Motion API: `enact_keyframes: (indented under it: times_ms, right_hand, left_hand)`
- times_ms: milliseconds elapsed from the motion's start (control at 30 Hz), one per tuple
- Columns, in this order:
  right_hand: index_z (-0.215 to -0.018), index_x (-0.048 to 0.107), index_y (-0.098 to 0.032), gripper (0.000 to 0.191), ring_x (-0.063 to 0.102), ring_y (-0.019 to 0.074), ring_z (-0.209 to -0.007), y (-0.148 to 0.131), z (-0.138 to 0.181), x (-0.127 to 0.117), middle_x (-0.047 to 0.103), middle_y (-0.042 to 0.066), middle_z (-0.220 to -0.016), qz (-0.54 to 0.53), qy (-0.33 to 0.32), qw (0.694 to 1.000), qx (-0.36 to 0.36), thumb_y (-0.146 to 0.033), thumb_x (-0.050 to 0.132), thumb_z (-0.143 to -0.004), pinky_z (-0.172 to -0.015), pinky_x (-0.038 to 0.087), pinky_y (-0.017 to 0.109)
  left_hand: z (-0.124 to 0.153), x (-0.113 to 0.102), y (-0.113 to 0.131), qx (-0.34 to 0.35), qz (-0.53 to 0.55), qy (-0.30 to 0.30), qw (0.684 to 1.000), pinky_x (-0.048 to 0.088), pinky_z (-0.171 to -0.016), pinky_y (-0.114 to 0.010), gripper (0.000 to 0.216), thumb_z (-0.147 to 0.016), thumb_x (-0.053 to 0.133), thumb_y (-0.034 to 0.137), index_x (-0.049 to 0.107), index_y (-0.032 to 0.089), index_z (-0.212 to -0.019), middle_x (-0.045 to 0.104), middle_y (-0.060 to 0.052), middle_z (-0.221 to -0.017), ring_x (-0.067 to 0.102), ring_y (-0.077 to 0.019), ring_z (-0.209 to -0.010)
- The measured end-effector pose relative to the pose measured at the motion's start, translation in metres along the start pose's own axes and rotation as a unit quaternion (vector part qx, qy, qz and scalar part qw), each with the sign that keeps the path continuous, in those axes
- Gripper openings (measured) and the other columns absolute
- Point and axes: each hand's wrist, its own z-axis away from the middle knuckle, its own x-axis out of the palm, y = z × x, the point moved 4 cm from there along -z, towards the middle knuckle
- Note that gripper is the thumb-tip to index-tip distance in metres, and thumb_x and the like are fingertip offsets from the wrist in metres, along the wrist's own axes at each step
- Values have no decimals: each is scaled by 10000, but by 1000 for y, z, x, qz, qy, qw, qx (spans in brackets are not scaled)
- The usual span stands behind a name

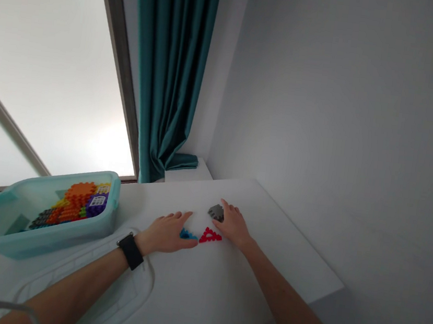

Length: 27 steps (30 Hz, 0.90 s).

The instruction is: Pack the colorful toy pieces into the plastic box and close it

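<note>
My left hand lies palm down on the white table, its fingertips reaching towards a blue plastic triangular piece, and the hand's edge hides part of it. A red triangular lattice piece lies flat between my hands, touching neither as far as I can tell. My right hand rests just beyond it, with its fingers against the right side of a grey toothed plastic piece. A black watch circles my left wrist.
A pale turquoise plastic tub at the table's left holds several orange, purple and dark interlocking pieces. A white rounded panel lies under my left forearm. The table's edge runs along the right, beside a grey wall; a teal curtain and window stand behind.
</note>
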Motion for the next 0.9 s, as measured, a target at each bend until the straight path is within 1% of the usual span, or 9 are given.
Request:
enact_keyframes:
  times_ms: [100, 300, 433, 533, 600, 667, 733, 800, 900]
  right_hand:
    - [-1429, 439, -130, 683, 557, 308, -1198, -1, -8, 1, 641, 176, -1247, -12, -7, 999, -30, -265, 653, -794, -1019, 395, 395]
    - [-1281, 615, -159, 511, 612, 292, -1124, -16, -9, -6, 698, 128, -1176, -48, -25, 993, -108, -197, 650, -773, -993, 447, 397]
    - [-1265, 634, -154, 494, 630, 274, -1101, -31, -5, -15, 705, 118, -1186, -77, -31, 985, -151, -174, 647, -771, -976, 479, 388]
    - [-1284, 621, -159, 508, 652, 243, -1045, -50, 0, -26, 697, 109, -1212, -115, -38, 974, -193, -189, 658, -779, -932, 518, 360]
    - [-1293, 614, -165, 518, 652, 246, -1048, -69, 6, -35, 690, 113, -1221, -154, -35, 958, -239, -198, 669, -779, -917, 532, 370]
    - [-1299, 607, -186, 524, 630, 262, -1102, -90, 13, -44, 673, 114, -1246, -169, -17, 942, -290, -199, 684, -781, -971, 508, 419]
    - [-1320, 587, -209, 542, 597, 274, -1153, -113, 21, -51, 648, 113, -1279, -162, -1, 928, -336, -171, 682, -788, -1027, 467, 471]
    - [-1352, 557, -228, 569, 568, 281, -1180, -133, 27, -54, 632, 114, -1282, -154, 3, 915, -373, -125, 653, -801, -1037, 457, 497]
    - [-1384, 521, -260, 613, 533, 278, -1208, -153, 31, -51, 607, 112, -1279, -144, -6, 901, -409, -60, 597, -810, -1032, 463, 494]
  left_hand:
    - [3, -5, -4, -7, 10, 20, 1000, 456, -953, -441, 778, -871, 477, 642, 330, 211, -1502, 604, -160, -1319, 602, -349, -1183]
    - [10, -10, -12, 7, 30, 60, 998, 469, -926, -411, 640, -892, 511, 494, 397, 199, -1449, 598, -142, -1316, 627, -311, -1131]
    - [14, -14, -18, 7, 73, 89, 993, 475, -910, -411, 594, -870, 561, 407, 438, 196, -1412, 632, -129, -1234, 648, -286, -1038]
    - [16, -18, -26, 4, 154, 113, 982, 485, -891, -399, 585, -863, 589, 419, 455, 194, -1386, 646, -117, -1172, 641, -257, -987]
    - [19, -19, -33, -13, 253, 118, 960, 506, -836, -372, 609, -879, 577, 471, 431, 185, -1396, 656, -108, -1116, 642, -226, -925]
    - [22, -21, -39, -39, 370, 108, 922, 522, -760, -340, 634, -902, 543, 517, 399, 167, -1410, 665, -99, -1046, 641, -197, -855]
    - [28, -22, -45, -59, 461, 96, 880, 524, -717, -318, 632, -911, 537, 531, 409, 151, -1399, 668, -97, -1012, 641, -182, -827]
    - [34, -22, -49, -63, 514, 91, 850, 518, -719, -304, 566, -905, 570, 506, 494, 138, -1329, 675, -104, -1023, 643, -178, -850]
    - [40, -19, -57, -38, 546, 100, 831, 502, -747, -293, 389, -889, 616, 412, 618, 126, -1153, 696, -104, -1019, 646, -178, -884]
